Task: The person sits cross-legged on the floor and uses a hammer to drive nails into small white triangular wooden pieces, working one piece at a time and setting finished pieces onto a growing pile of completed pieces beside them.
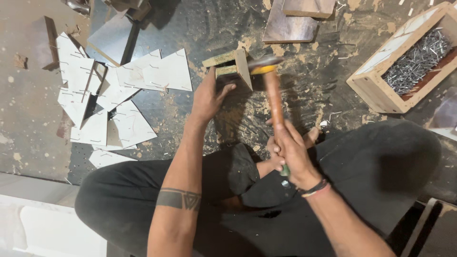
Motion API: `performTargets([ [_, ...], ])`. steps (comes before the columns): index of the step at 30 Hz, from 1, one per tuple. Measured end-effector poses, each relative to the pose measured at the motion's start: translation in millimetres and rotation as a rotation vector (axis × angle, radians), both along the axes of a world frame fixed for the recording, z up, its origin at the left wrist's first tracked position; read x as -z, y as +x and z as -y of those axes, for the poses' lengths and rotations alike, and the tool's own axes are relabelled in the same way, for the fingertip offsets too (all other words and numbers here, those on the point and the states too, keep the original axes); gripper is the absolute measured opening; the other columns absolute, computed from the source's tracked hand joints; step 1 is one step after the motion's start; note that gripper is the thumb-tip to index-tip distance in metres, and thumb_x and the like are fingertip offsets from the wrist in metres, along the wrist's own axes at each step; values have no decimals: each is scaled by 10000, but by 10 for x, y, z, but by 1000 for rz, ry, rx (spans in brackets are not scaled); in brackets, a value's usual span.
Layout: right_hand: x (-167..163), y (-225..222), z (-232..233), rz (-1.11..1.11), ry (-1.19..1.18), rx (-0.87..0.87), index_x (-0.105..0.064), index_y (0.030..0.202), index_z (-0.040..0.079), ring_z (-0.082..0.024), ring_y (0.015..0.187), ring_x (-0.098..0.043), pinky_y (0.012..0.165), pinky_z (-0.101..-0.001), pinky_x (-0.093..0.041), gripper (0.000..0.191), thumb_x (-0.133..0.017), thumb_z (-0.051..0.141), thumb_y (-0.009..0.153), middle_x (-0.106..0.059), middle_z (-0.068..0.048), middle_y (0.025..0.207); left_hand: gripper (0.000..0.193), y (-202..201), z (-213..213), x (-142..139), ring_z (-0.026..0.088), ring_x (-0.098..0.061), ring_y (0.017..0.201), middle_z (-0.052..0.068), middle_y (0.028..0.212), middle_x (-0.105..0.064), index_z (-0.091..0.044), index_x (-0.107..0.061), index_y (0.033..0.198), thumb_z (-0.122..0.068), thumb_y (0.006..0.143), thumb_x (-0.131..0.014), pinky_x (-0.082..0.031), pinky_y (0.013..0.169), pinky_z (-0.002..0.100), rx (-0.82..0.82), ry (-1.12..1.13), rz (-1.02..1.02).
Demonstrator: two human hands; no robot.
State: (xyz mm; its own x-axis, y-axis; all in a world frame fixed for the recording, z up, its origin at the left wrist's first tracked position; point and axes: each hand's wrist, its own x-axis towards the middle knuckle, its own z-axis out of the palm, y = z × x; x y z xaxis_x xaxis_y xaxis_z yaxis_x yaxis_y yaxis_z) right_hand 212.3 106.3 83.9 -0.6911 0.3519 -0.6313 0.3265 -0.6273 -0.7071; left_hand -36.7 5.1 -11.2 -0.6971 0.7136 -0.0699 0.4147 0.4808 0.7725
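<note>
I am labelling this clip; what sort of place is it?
Probably a floor-level carpentry workshop: a wooden box of loose metal nails, white triangular cut board pieces and sawdust on the dark floor, a wooden-handled hammer in the right hand.
</note>
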Motion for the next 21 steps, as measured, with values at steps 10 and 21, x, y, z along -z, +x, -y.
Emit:
performTargets([
  [10, -67, 15, -177, 82, 43, -260, -506, 1272, 120, -55, 387, -368, 318, -235, -341, 359, -409, 400, 1069, -419, 9, 665, 724, -2, 65, -73, 451, -643, 1134, 267, 1239, -657, -13, -401, 1434, -373, 925, -768, -518, 920, 494, -1, 55, -45],
  [21, -35, 50, -54, -3, -48, -85, -486, 1234, 108, -58, 403, -354, 327, -234, -341, 348, -419, 406, 1068, -403, 11, 683, 716, 17, 85, -84, 474, -636, 1123, 284, 1203, -663, 14, -437, 1369, -387, 903, -805, -517, 900, 497, -15, 63, -104],
])
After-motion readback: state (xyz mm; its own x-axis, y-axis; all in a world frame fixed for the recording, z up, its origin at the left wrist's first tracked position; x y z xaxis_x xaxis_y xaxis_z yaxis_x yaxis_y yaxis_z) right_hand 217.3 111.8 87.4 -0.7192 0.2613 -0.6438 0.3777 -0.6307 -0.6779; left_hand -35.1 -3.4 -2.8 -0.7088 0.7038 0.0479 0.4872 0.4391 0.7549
